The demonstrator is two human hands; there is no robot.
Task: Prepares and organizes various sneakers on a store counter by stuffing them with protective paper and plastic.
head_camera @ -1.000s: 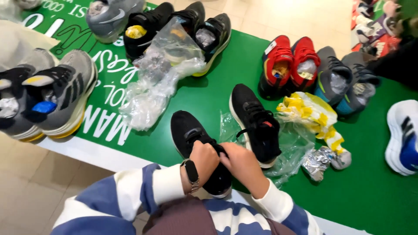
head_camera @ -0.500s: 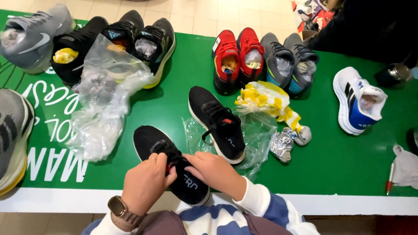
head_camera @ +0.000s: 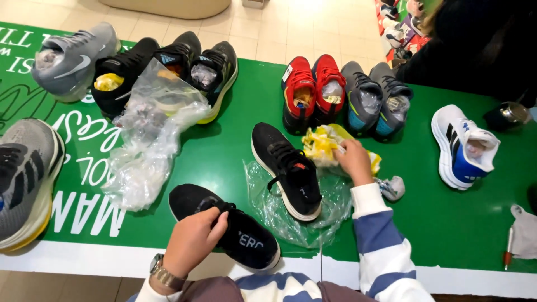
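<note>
My left hand (head_camera: 193,241) grips the opening of a black sneaker (head_camera: 246,237) lying near the front edge of the green table (head_camera: 235,151). My right hand (head_camera: 352,160) reaches forward and closes on a crumpled yellow and white plastic bag (head_camera: 323,144). The second black sneaker (head_camera: 285,168) lies between my hands on a clear plastic bag (head_camera: 291,215). A small grey wad of paper (head_camera: 393,187) sits just right of my right wrist.
Further back stand a red pair (head_camera: 312,89), a grey pair (head_camera: 373,98) and black pairs (head_camera: 168,67). Grey shoes (head_camera: 25,173) lie at left, a white and blue shoe (head_camera: 461,145) at right. Clear bags (head_camera: 148,134) are piled left of centre. Another person (head_camera: 475,39) stands far right.
My right hand has left the near black sneaker and reached forward to the yellow and white bag. My left hand stays on the sneaker. The view has shifted slightly.
</note>
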